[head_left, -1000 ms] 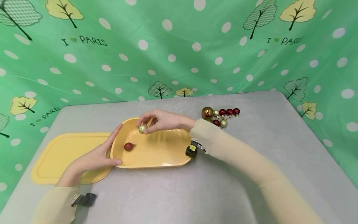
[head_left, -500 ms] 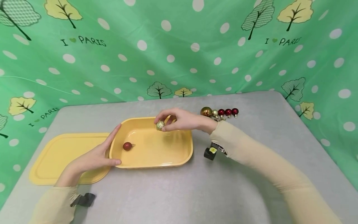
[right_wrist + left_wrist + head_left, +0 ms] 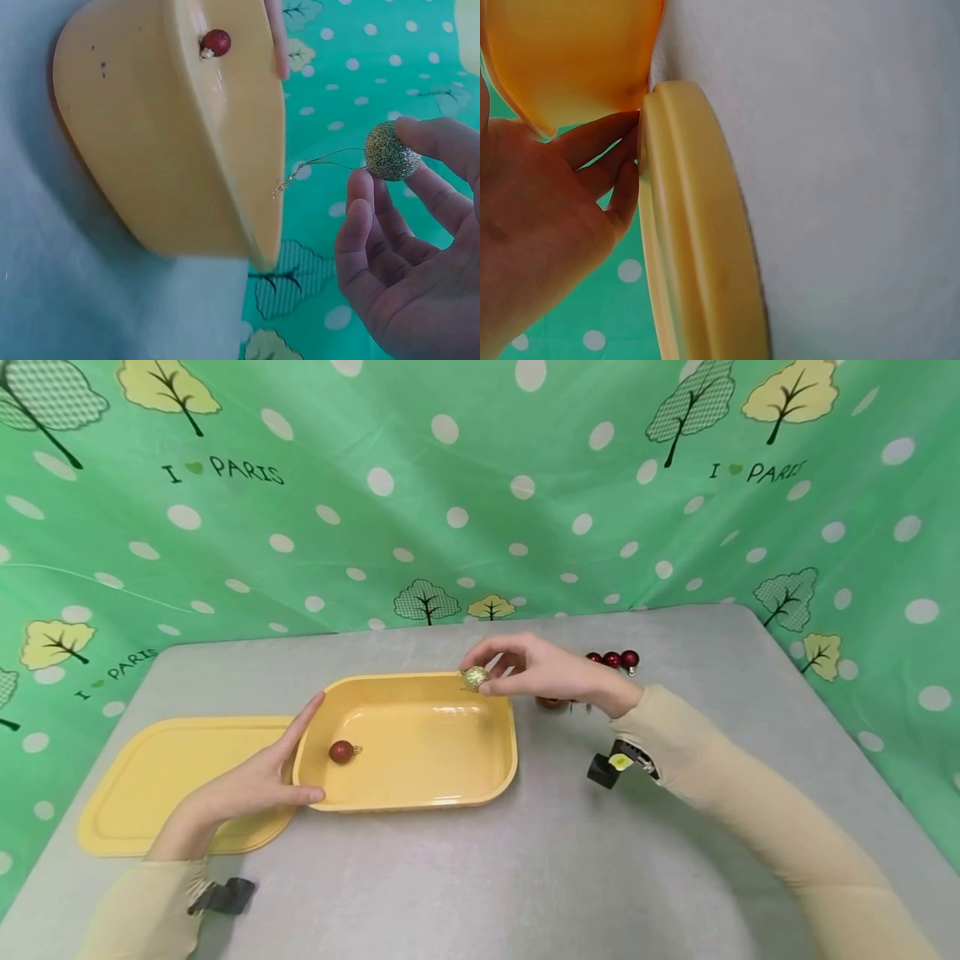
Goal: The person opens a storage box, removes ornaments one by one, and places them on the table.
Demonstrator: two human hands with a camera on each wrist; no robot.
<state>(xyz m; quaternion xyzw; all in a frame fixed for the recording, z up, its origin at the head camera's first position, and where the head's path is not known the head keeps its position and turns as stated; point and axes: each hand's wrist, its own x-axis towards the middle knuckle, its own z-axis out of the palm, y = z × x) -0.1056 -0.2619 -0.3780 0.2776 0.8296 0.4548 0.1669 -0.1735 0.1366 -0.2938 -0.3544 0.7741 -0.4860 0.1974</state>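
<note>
My left hand (image 3: 240, 793) rests against the left end of a yellow plastic box (image 3: 405, 803), fingers straight, thumb at its front rim and forefinger along the side. Inside the box, toward the left, lies a small red Christmas bauble (image 3: 341, 752). Above the back right rim, my right hand (image 3: 540, 670) pinches a gold glittery bauble (image 3: 475, 677) between thumb and fingertips. In the right wrist view, a thin wire loop (image 3: 330, 159) trails from this gold bauble (image 3: 391, 152) toward the box.
A yellow lid (image 3: 168, 777) lies at left, partly under my left forearm. Beyond my right wrist, small red baubles (image 3: 612, 659) and a copper bauble (image 3: 551, 702) show on the grey table (image 3: 450, 893); my arm hides others. A green polka-dot curtain (image 3: 450, 468) hangs behind.
My right hand has moved right and slightly back with the gold bauble, from over the box's left part to its back right rim. My left hand and the red bauble stay put.
</note>
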